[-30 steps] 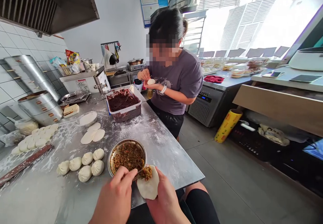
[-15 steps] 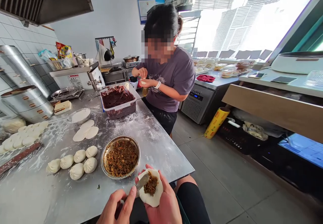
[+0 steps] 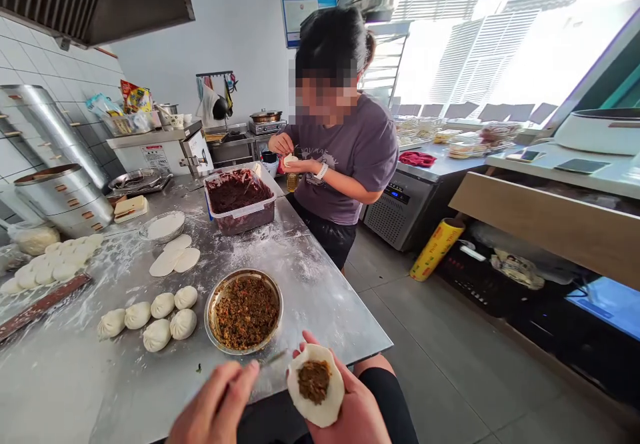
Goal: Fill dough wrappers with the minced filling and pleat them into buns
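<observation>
My right hand [image 3: 364, 417] is cupped under a round dough wrapper [image 3: 321, 416] that carries a heap of brown minced filling [image 3: 313, 381]. My left hand [image 3: 215, 409] is closed on a thin metal spatula [image 3: 274, 359], whose tip points toward the wrapper and stops just short of it. Both hands hover at the near edge of the floured steel table [image 3: 325, 297]. Just beyond them stands a metal bowl [image 3: 208, 314] of the same filling. Several pleated buns [image 3: 150, 314] lie to the left of the bowl.
Flat wrappers [image 3: 175, 261], dough pieces [image 3: 55, 264] and a wooden rolling pin [image 3: 43, 304] lie further left. A plastic tub of dark red paste [image 3: 240, 197] stands at the far end. A co-worker [image 3: 345, 157] there pinches a bun. Steamers [image 3: 65, 197] line the wall.
The spatula has left the filling and drawn back to the left. The wrapper now lies open and flat in my right hand, with the filling heaped at its middle.
</observation>
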`<act>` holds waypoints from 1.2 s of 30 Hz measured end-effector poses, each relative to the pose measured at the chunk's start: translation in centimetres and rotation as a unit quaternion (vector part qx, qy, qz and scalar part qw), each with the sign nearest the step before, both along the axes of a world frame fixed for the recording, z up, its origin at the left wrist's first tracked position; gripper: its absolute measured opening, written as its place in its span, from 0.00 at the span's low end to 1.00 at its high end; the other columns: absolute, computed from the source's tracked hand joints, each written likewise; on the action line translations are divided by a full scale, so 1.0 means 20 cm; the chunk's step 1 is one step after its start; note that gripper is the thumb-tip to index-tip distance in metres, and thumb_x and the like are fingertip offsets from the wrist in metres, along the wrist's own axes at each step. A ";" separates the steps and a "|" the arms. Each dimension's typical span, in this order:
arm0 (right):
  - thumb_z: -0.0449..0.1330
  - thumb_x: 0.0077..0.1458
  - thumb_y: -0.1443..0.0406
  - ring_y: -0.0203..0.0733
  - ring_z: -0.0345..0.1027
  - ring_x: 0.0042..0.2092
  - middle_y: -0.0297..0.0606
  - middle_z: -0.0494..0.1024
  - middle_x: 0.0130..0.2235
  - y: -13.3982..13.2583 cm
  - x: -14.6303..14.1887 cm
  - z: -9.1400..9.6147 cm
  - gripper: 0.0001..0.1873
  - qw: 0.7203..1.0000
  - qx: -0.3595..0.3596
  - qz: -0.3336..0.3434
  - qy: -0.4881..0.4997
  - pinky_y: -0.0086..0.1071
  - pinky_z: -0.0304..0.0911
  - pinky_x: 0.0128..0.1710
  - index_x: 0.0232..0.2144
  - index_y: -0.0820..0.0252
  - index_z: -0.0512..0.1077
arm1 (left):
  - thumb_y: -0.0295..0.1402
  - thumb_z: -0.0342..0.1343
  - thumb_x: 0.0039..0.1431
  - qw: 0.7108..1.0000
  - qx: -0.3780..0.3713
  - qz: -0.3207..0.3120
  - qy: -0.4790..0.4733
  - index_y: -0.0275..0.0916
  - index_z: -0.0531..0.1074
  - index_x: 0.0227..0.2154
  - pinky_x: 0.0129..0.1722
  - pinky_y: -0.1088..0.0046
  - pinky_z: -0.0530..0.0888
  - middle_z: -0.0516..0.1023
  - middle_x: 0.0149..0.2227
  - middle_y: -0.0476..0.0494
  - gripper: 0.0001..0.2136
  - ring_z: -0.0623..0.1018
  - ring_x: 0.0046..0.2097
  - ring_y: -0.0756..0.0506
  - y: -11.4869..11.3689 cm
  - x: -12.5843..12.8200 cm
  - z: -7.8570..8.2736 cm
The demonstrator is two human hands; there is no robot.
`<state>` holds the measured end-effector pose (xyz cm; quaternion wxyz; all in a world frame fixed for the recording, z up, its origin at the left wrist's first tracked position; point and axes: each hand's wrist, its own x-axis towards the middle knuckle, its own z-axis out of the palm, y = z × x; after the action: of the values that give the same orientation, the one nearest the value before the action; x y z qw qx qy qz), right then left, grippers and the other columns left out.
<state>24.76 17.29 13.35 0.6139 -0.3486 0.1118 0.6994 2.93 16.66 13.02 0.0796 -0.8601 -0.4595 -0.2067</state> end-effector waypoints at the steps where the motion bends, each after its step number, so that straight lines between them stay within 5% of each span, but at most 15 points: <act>1: 0.68 0.48 0.69 0.44 0.80 0.38 0.43 0.86 0.37 0.00 0.02 0.01 0.18 1.000 -0.009 -0.004 -0.001 0.33 0.75 0.39 0.44 0.64 0.78 | 0.22 0.44 0.68 1.000 -0.009 0.005 0.014 0.49 0.64 0.65 0.49 0.77 0.79 0.79 0.54 0.42 0.26 0.82 0.52 0.47 0.06 -0.05 0.06; 5: 0.63 0.52 0.69 0.51 0.81 0.40 0.49 0.85 0.35 0.00 0.02 0.03 0.09 0.998 -0.038 0.015 0.039 0.38 0.76 0.37 0.37 0.68 0.79 | 0.26 0.41 0.69 0.977 -0.101 0.123 0.143 0.47 0.73 0.54 0.33 0.68 0.78 0.80 0.45 0.42 0.20 0.83 0.37 0.44 0.31 -0.16 0.27; 8: 0.60 0.58 0.64 0.51 0.80 0.36 0.49 0.84 0.31 0.03 -0.05 0.04 0.10 0.998 -0.050 0.036 0.019 0.40 0.75 0.33 0.34 0.67 0.78 | 0.26 0.41 0.68 0.953 -0.149 0.125 0.232 0.46 0.76 0.43 0.29 0.67 0.72 0.78 0.40 0.45 0.17 0.80 0.31 0.44 0.42 -0.14 0.34; 15: 0.60 0.60 0.64 0.41 0.76 0.31 0.39 0.83 0.28 0.13 -0.22 0.03 0.08 0.999 -0.010 -0.006 -0.030 0.33 0.73 0.34 0.33 0.64 0.77 | 0.27 0.42 0.67 0.961 -0.195 0.058 0.187 0.47 0.75 0.38 0.30 0.65 0.66 0.77 0.39 0.48 0.15 0.79 0.33 0.44 0.40 -0.04 0.35; 24: 0.61 0.60 0.62 0.42 0.75 0.31 0.39 0.82 0.28 0.16 -0.23 -0.01 0.09 0.999 -0.002 0.003 -0.035 0.31 0.70 0.30 0.33 0.62 0.76 | 0.29 0.42 0.69 0.965 -0.233 0.055 0.107 0.49 0.77 0.40 0.31 0.66 0.63 0.77 0.39 0.49 0.17 0.79 0.32 0.46 0.35 0.01 0.34; 36: 0.58 0.62 0.64 0.45 0.77 0.32 0.42 0.84 0.30 0.17 -0.23 0.06 0.10 0.999 -0.024 -0.001 -0.023 0.37 0.73 0.35 0.34 0.65 0.77 | 0.32 0.51 0.68 0.933 -0.335 0.067 -0.117 0.54 0.81 0.45 0.49 0.74 0.75 0.82 0.46 0.54 0.14 0.81 0.47 0.49 0.34 0.02 0.36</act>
<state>20.12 20.67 14.47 0.6086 -0.3789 0.1144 0.6877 3.37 23.43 20.28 -0.2535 -0.7740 -0.5645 -0.1342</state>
